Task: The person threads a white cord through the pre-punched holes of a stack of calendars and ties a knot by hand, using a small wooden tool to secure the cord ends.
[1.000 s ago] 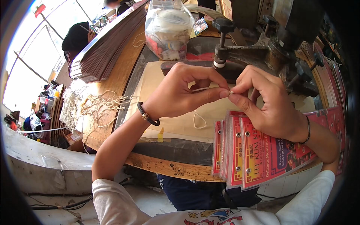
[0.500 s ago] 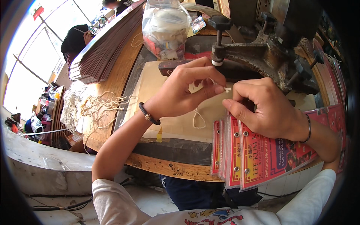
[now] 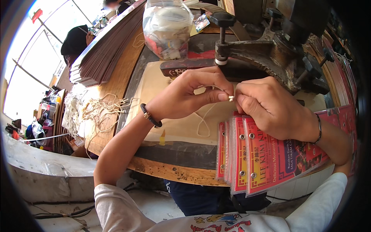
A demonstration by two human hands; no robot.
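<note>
Left hand (image 3: 185, 94) at frame centre, fingers (image 3: 218, 96) pinched narrow on a small white tip of string (image 3: 230, 98). Right hand (image 3: 272, 108) just right of it, fingers closed on the same tip, palm resting over a fanned stack of red punched cards (image 3: 262, 154) at lower right. Loop of white string (image 3: 201, 123) hung below the hands, over the tan sheet on the surface (image 3: 170, 170). Dark metal press (image 3: 270, 50) stood at upper centre, clear plastic jar (image 3: 168, 27) left of it, pile of cut strings (image 3: 89, 112) at middle left.
</note>
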